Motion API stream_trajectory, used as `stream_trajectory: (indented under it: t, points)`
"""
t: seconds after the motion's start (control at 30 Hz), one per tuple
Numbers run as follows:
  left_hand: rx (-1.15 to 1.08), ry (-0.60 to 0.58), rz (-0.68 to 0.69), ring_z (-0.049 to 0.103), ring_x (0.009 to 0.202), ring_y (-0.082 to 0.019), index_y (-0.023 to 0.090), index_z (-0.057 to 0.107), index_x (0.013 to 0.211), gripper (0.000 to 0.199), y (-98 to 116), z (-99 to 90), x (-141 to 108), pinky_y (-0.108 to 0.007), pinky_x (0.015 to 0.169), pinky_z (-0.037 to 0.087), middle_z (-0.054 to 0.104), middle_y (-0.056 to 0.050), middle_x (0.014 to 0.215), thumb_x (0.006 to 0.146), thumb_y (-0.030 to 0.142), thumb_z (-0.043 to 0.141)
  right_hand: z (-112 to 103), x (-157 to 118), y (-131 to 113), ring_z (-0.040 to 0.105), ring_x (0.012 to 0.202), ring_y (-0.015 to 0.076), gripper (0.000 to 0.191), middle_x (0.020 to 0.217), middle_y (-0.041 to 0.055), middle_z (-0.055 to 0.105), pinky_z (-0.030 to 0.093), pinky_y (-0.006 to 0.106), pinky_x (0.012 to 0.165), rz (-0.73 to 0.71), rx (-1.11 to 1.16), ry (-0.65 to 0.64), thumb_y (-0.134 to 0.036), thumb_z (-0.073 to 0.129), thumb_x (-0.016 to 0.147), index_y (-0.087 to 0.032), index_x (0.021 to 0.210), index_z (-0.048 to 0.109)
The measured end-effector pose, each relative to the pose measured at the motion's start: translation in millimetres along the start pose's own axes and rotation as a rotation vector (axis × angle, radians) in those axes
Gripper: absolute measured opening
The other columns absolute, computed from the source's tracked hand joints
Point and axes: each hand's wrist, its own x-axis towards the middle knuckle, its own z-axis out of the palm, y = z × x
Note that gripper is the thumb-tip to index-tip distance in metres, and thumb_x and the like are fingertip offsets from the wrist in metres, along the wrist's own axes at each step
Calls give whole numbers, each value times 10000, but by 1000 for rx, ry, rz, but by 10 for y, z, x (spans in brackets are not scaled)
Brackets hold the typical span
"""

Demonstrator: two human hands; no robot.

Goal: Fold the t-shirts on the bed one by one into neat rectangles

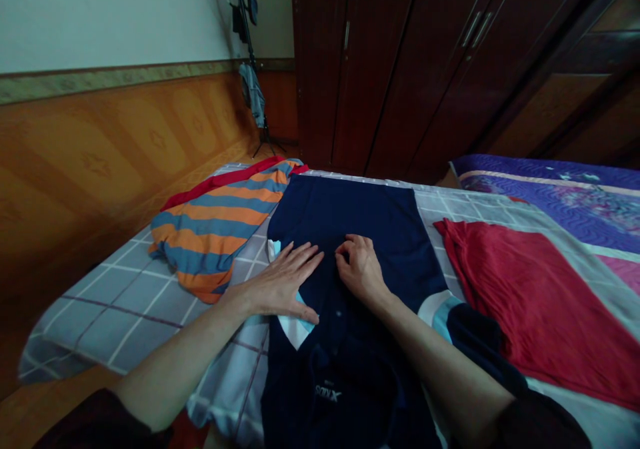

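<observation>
A dark navy shirt (350, 216) with white and light blue sleeve bands lies spread on a checked grey cloth, its collar nearest me. My left hand (289, 279) rests on the shirt's left side, fingers spread, over a white and light blue band. To its right, my right hand (361, 266) touches the middle of the shirt with its fingers curled together. Whether fabric is pinched between those fingers is hidden. The shirt's right sleeve (470, 322) lies partly behind my right forearm.
An orange and grey striped garment (215, 222) with red edging lies at the left, and a red garment (540, 296) at the right. Behind the checked bed (140, 302) stand a dark wardrobe (380, 56) and a coat stand (250, 42). A purple bedspread (545, 189) shows at right.
</observation>
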Motion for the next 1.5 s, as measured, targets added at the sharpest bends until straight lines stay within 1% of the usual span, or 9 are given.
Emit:
stream_trajectory:
  t: [0.17,0.4,0.57,0.7,0.83,1.0,1.2,1.37,1.5]
  points:
    - [86,-10,-29,9,1418,-318,152,78,1487,1145,11,18,-2,-505,1126,35,61,-171,1543,646,798,512,17,-117,-117,358,1267,311,353,1333,194,472,315,479,1023,-177,-107,-96,-210,497,864,-83,1185,567]
    - [250,119,-189,124,1405,-337,145,284,1447,863,-63,184,62,-547,1111,123,214,-174,1512,797,690,443,13,-186,-174,355,1279,310,407,1358,216,445,295,472,1038,-148,-141,-176,-256,474,888,-61,1242,524]
    - [272,195,-126,211,1382,-349,156,355,1417,782,-43,188,54,-581,1093,176,304,-171,1479,818,647,461,-526,-334,-194,446,1206,256,459,1314,158,501,390,391,978,-76,-130,-99,-320,577,830,-119,1241,532]
    - [112,120,193,341,1341,-264,253,353,1413,605,451,-69,109,-485,1114,238,354,-88,1472,876,488,502,-1250,-806,111,515,1136,220,401,1229,120,571,410,350,958,87,23,192,-291,541,846,-126,1212,555]
    - [-93,-116,511,464,1239,-227,260,398,1374,534,1169,-238,289,-390,1056,348,480,-70,1383,864,312,550,-1606,-1548,573,620,853,223,360,1004,98,655,480,352,744,521,13,284,-419,531,847,-165,1079,635]
    - [-144,-232,664,543,1024,-220,227,582,1094,321,1613,-48,443,-329,884,432,600,-48,1120,786,306,629,-1366,-2170,646,559,958,246,374,1029,108,625,445,377,826,564,-170,192,-449,526,855,-152,1035,664]
    - [-258,-107,716,521,930,-193,221,607,973,232,1551,250,400,-311,828,381,596,-25,970,743,244,622,-1146,-2044,463,504,930,252,313,956,99,583,415,403,837,661,-386,248,-418,536,849,-159,969,666]
    - [-298,-105,744,517,936,-203,229,616,987,234,1505,273,398,-321,828,369,598,-33,970,756,264,613,-1184,-1855,473,515,879,241,117,770,38,549,404,381,806,818,51,392,-301,611,678,-201,633,570]
    - [-326,-99,761,525,934,-201,224,624,990,247,1471,263,410,-319,815,374,605,-29,960,746,268,628,-1227,-1833,401,553,585,188,203,592,6,538,449,320,560,915,340,414,-393,553,691,-191,666,556]
